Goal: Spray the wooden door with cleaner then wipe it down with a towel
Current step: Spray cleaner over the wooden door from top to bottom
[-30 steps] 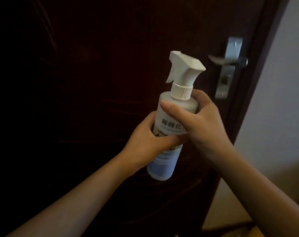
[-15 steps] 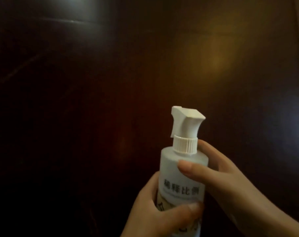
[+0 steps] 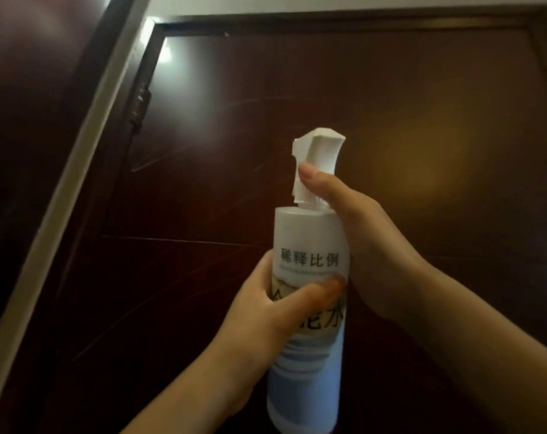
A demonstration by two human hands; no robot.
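A white spray bottle (image 3: 309,239) with a white trigger head and black printed characters stands upright in front of the dark brown wooden door (image 3: 375,104). My left hand (image 3: 275,311) wraps the bottle's middle from the left, thumb across the label. My right hand (image 3: 356,233) grips the neck from the right, with one finger laid over the trigger. The nozzle points at the door's upper panel. No towel is in view.
The door frame's top edge (image 3: 344,18) and left jamb with a hinge (image 3: 140,104) show above and left. A pale strip of wall (image 3: 87,126) runs diagonally beside a second dark panel (image 3: 31,89) at far left.
The view has tilted upward to the door's top; the handle seen a second ago is out of frame. My right hand slid up from the bottle's shoulder onto the trigger.
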